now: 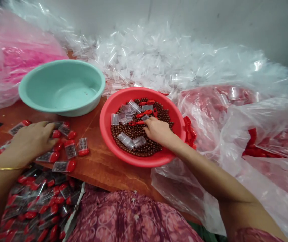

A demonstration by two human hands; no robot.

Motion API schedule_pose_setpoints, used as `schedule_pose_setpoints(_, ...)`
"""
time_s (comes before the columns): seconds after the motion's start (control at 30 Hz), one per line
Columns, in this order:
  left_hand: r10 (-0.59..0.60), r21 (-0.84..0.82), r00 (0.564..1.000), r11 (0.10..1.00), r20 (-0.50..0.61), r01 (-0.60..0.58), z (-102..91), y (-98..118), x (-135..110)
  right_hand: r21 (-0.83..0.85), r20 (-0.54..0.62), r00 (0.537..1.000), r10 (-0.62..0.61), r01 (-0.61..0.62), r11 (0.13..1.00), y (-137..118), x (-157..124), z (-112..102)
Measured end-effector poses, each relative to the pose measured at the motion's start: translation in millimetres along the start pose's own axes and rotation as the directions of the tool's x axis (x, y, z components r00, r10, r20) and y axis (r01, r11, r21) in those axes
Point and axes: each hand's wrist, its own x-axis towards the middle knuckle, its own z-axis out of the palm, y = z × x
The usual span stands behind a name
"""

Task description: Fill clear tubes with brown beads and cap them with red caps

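Note:
A red basin (108, 111) holds many small brown beads (136, 132), several clear plastic cases (127, 140) and red caps (144, 113). My right hand (157, 130) reaches into it, fingers curled down over a clear case and a red cap among the beads. My left hand (32, 139) rests palm down on the wooden table (101, 164), its fingers over filled, red-capped cases (69, 148) lying there. A gold bangle circles that wrist.
An empty teal basin (62, 87) stands at the back left. A heap of clear empty cases (164, 60) fills the back. Bags of red caps (234, 111) lie right, a pink bag (10, 57) left. Filled cases (38, 205) pile by my lap.

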Motion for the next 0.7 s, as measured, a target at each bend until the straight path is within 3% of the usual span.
schedule_pose_setpoints(0.1, 0.124, 0.052, 0.989, 0.991, -0.077, -0.120, -15.4, 40, 15, -0.070, -0.035, 0.995, -0.098, 0.095, 0.993, 3, 15, -4)
schedule_pose_setpoints(0.2, 0.386, -0.048, 0.916, 0.918, -0.113, -0.393, -29.4, 110, 37, -0.103, 0.014, 0.963, -0.268, 0.268, 0.958, -3, 32, 2)
schedule_pose_setpoints(0.27, 0.526, -0.076, 0.850, 0.849, 0.017, -0.523, -28.4, 157, 51, -0.103, 0.047, 0.948, -0.313, 0.317, 0.943, -7, 41, 9)
schedule_pose_setpoints(0.33, 0.579, -0.072, 0.794, 0.814, 0.184, -0.576, -18.4, 194, 63, -0.102, 0.043, 0.954, -0.298, 0.301, 0.948, -7, 45, 13)
schedule_pose_setpoints(0.43, 0.540, -0.060, 0.755, 0.826, 0.371, -0.561, 3.4, 223, 79, -0.043, -0.062, 0.977, -0.204, 0.202, 0.978, 6, 41, 11)
schedule_pose_setpoints(0.5, 0.495, -0.094, 0.741, 0.853, 0.455, -0.513, 15.5, 229, 90, 0.157, -0.190, 0.980, -0.059, 0.090, 0.984, 19, 34, 8)
schedule_pose_setpoints(0.57, 0.460, -0.171, 0.713, 0.881, 0.528, -0.441, 23.6, 231, 100, 0.506, -0.264, 0.958, 0.113, 0.037, 0.862, 30, 27, 6)
schedule_pose_setpoints(0.63, 0.404, -0.305, 0.656, 0.914, 0.638, -0.267, 29.3, 233, 111, 0.818, -0.235, 0.949, 0.211, 0.076, 0.570, 37, 22, 7)
schedule_pose_setpoints(0.7, 0.343, -0.396, 0.565, 0.918, 0.750, -0.031, 34.6, 238, 122, 0.961, -0.182, 0.954, 0.240, 0.120, 0.249, 40, 19, 8)
